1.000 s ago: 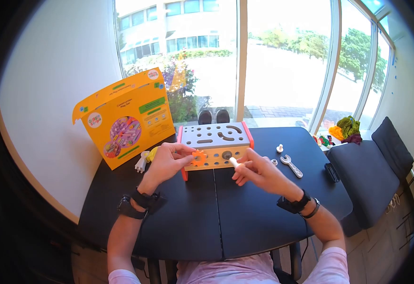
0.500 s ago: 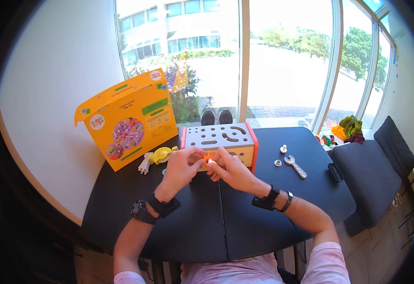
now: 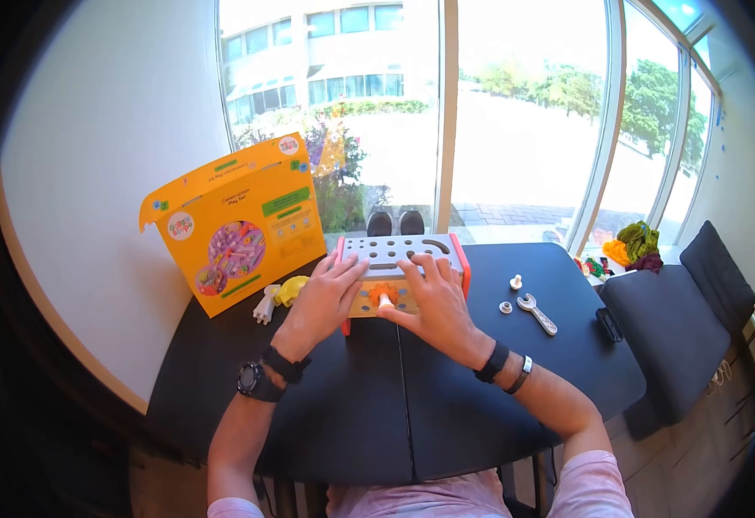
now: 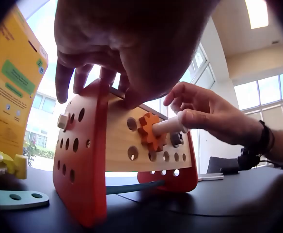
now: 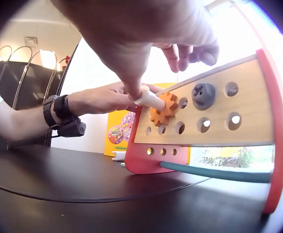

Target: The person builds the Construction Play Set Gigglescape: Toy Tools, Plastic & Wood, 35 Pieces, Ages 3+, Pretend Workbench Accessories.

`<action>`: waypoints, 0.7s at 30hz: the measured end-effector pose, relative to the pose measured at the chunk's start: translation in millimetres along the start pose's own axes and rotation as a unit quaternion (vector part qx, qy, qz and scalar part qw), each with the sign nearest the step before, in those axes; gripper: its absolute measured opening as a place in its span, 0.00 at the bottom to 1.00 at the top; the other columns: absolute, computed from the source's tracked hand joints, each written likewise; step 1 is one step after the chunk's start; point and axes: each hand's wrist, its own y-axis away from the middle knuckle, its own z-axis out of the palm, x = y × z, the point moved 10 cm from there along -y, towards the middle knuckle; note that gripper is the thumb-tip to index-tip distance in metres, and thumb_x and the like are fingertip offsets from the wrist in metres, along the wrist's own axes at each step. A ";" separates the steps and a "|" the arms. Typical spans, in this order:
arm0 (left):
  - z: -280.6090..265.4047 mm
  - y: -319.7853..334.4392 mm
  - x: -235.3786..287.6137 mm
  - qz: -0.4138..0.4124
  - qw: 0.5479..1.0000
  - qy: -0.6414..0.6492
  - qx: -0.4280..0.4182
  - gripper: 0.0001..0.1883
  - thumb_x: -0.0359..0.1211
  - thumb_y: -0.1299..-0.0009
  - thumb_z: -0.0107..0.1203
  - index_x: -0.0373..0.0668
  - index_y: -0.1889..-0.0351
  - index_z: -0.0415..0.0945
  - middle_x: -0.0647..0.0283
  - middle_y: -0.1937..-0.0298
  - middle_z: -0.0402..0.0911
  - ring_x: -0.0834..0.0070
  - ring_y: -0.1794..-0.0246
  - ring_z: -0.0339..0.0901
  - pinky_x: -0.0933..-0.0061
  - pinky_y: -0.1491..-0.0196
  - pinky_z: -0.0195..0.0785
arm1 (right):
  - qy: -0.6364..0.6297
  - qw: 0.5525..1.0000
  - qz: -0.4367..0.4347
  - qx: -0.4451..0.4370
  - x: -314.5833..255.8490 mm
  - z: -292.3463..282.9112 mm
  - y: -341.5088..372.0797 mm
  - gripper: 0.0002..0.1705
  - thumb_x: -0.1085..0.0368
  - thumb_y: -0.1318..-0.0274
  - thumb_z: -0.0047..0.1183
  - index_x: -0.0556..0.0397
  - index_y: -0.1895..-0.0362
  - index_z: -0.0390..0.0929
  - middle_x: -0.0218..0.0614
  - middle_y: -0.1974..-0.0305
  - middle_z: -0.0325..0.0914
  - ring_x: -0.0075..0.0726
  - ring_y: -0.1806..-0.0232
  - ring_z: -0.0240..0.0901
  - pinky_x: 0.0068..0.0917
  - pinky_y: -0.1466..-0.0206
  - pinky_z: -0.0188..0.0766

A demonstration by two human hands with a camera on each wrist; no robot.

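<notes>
Orange toothed gear [image 4: 147, 132], 1 white peg [image 4: 167, 126]

Near the middle of the desk's [image 3: 343, 414] far edge a toy workbench [image 3: 405, 245] is standing. At its front panel [image 5: 219, 111] a gear [image 5: 165, 109] is sitting left of a screw [image 5: 204, 96], and a peg [image 4: 166, 127] is jutting from the gear toward the near edge. By the far left corner a cardboard box [image 3: 235, 229] is standing, with two toy parts [image 3: 292, 291] lying before it. Right of the workbench a wrench [image 3: 536, 314] is lying, with a nut [image 3: 505, 307] on its left and a bolt [image 3: 515, 282] behind the nut. Beyond the right edge a chair [image 3: 679, 298] is standing.
</notes>
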 end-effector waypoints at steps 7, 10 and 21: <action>-2.1 0.0 5.3 0.014 1.000 -0.016 0.006 0.21 0.30 0.18 0.60 0.43 0.28 0.84 0.49 0.27 0.84 0.41 0.26 0.73 0.48 0.20 0.66 | 0.053 0.998 0.004 -0.045 16.7 26.6 -1.2 0.44 0.31 0.34 0.67 0.51 0.30 0.81 0.48 0.32 0.79 0.54 0.23 0.69 0.69 0.18 0.54; 0.1 -0.8 5.1 0.014 0.999 -0.035 0.004 0.21 0.30 0.18 0.60 0.43 0.28 0.84 0.49 0.28 0.85 0.41 0.27 0.74 0.48 0.21 0.67 | 0.048 0.998 0.008 -0.032 16.6 27.3 -0.1 0.41 0.32 0.33 0.66 0.50 0.32 0.82 0.45 0.34 0.80 0.54 0.25 0.70 0.68 0.19 0.56; 0.0 -7.4 2.4 0.010 0.999 -0.051 0.007 0.20 0.31 0.17 0.59 0.44 0.29 0.85 0.51 0.29 0.86 0.44 0.30 0.77 0.50 0.24 0.70 | 0.015 0.998 -0.052 -0.026 15.6 23.7 4.9 0.34 0.34 0.30 0.65 0.44 0.35 0.85 0.51 0.25 0.78 0.60 0.18 0.67 0.69 0.14 0.48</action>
